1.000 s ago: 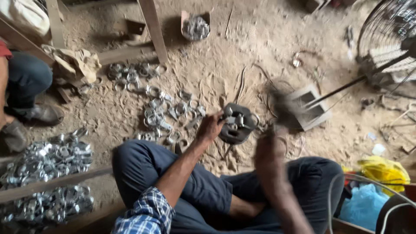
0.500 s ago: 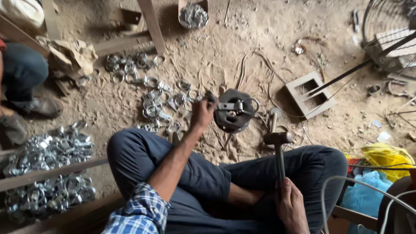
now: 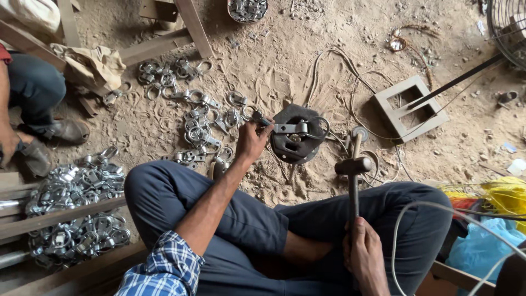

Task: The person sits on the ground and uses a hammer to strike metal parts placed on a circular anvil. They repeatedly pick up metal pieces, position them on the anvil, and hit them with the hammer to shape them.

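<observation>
My left hand (image 3: pixel 251 140) pinches the end of a shiny metal latch piece (image 3: pixel 293 127) that lies across a dark round iron block (image 3: pixel 296 142) on the sandy ground. My right hand (image 3: pixel 364 254) grips the handle of a hammer (image 3: pixel 353 170), head up, held upright above my right knee, a little right of the block. I sit cross-legged in dark blue trousers with a blue checked sleeve on my left arm.
Several loose metal latch pieces (image 3: pixel 200 120) lie scattered left of the block, and a big heap (image 3: pixel 71 208) sits at the lower left among wooden planks (image 3: pixel 60 216). Another person's leg and shoe (image 3: pixel 49 131) are at the left. A grey square frame (image 3: pixel 411 107), wires and plastic bags (image 3: pixel 493 219) lie right.
The hammer has come down from a raised, blurred swing to rest upright over my knee. My left hand has stayed at the latch piece on the block.
</observation>
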